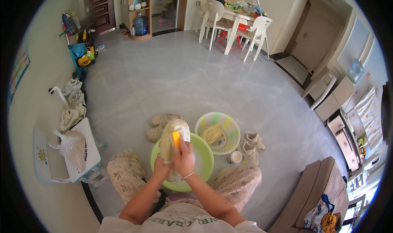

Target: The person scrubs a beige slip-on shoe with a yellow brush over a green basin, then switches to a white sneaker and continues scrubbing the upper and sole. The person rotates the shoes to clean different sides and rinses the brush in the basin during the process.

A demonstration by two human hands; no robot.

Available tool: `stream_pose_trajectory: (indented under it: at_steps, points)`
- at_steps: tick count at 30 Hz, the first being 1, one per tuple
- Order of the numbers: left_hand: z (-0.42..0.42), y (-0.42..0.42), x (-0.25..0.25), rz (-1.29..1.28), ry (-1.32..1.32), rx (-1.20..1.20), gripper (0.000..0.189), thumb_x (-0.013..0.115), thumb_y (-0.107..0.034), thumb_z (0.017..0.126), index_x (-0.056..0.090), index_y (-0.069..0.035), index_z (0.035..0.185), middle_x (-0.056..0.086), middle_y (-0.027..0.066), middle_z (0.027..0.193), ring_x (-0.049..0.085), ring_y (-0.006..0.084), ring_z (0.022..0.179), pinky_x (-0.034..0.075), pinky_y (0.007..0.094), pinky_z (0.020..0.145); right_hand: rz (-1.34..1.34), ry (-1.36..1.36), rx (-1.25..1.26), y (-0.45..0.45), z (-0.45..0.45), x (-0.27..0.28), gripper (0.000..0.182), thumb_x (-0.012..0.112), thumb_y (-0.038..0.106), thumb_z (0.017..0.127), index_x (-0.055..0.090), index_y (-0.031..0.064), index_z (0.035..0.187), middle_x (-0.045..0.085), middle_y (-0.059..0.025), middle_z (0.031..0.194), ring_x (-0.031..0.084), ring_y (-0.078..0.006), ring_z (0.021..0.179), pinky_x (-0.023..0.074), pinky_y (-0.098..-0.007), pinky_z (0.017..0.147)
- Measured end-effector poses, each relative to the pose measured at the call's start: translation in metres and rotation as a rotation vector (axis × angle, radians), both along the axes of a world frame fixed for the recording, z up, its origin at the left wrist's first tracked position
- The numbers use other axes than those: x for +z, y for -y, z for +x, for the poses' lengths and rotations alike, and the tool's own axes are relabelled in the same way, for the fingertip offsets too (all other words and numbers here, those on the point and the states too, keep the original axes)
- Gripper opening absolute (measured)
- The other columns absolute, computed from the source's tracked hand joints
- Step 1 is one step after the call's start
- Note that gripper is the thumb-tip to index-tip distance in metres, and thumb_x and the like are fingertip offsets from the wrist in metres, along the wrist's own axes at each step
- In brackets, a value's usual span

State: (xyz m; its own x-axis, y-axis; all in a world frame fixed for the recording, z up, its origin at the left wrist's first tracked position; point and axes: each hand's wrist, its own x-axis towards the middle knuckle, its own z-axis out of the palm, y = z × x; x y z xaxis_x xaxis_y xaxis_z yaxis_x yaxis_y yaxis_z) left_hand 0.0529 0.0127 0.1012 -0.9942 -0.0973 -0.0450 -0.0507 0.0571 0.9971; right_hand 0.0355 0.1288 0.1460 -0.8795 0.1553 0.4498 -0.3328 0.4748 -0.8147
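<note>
Above a light green basin [209, 159], I hold a pale shoe [167, 133] with one end pointing away from me. My left hand [162, 165] grips its lower left side. A small yellow scrubber [176, 138], either a brush or a sponge, is pinched in my right hand [185, 156] and lies against the shoe. White foam appears to cover part of the shoe's upper right. Another pale yellowish shoe [212, 134] rests in a white basin [235, 134] with green and yellow patches. An uncapped white tub [235, 157] stands beside that basin.
Cream clogs [156, 132] sit left of the green basin, and worn sneakers [250, 148] to the right. A small white table [89, 147] carrying a plastic bag [73, 147] is at the left wall, near more shoes [73, 110]. A brown sofa [302, 190] is at lower right.
</note>
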Motion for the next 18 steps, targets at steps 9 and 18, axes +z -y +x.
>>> stream_pose_trajectory:
  at_steps: [9,18]
  points:
    - [0.003,-0.008,-0.024,-0.123,0.035,-0.015,0.060,0.080,-0.016,0.070,0.049,0.001,0.119,0.065,0.0148,0.109,0.064,0.0230,0.098,0.049,0.0335,0.085,0.090,0.036,-0.205,-0.035,-0.028,-0.009,0.046,0.059,0.011,0.086,0.051,-0.0005,0.130,0.055,-0.0202,0.101,0.058,-0.0325,0.084,0.0492,-0.0377,0.072]
    - [0.003,-0.006,0.006,-0.163,0.069,-0.016,0.058,0.080,-0.019,0.069,0.050,0.000,0.115,0.066,0.0155,0.105,0.065,0.0252,0.097,0.049,0.0343,0.085,-0.040,0.095,-0.086,-0.007,-0.008,0.018,0.047,0.057,0.011,0.087,0.050,-0.0007,0.131,0.055,-0.0219,0.111,0.059,-0.0339,0.088,0.0493,-0.0392,0.076]
